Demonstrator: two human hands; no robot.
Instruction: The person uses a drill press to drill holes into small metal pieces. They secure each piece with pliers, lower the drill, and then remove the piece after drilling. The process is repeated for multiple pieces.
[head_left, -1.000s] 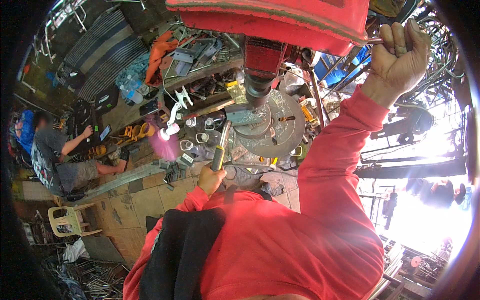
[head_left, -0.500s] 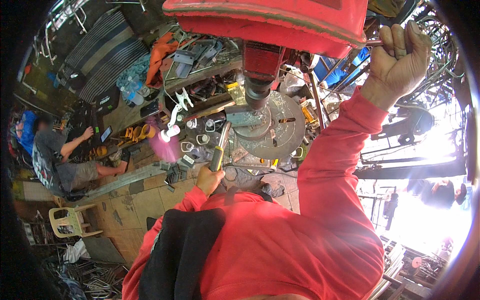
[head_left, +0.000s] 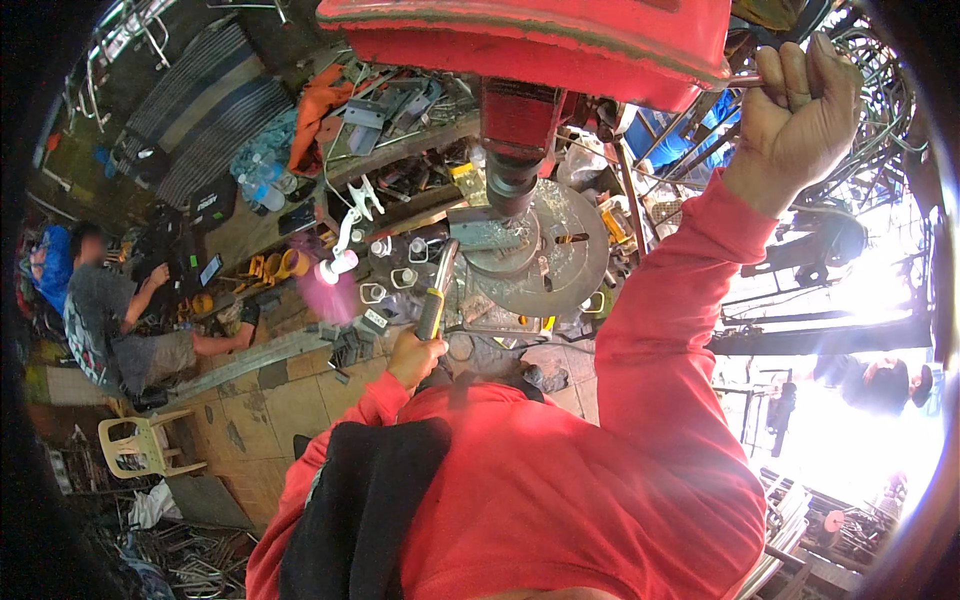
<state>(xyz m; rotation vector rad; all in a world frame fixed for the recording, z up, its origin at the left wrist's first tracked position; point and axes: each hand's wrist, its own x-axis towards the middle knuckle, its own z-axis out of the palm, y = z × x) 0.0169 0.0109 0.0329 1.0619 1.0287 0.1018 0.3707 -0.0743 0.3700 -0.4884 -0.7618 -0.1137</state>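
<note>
My right hand (head_left: 790, 135) is raised at the upper right, its fingers curled round the feed lever (head_left: 742, 82) of a red drill press (head_left: 530, 55). Low at the middle, my left hand (head_left: 414, 360) grips pliers (head_left: 432, 312) by their yellow and dark handles. The jaws of the pliers reach up to a flat metal piece (head_left: 482, 234) and seem to clamp its near left edge. That piece lies on the round press table (head_left: 575, 275), under the drill chuck (head_left: 513, 185). The drill bit's tip is hidden from me. Metal shavings are scattered over the table.
A workbench (head_left: 420, 140) with metal brackets and scrap runs behind the press on the left. Beside the table stand several small bottles and a pink-lit white lamp (head_left: 338, 266). A person (head_left: 110, 310) sits at the far left, near a beige plastic chair (head_left: 135, 445).
The picture has shifted slightly. Both my hands keep their grips, with the pliers at the metal piece. The seated person's arm has drawn in a little.
</note>
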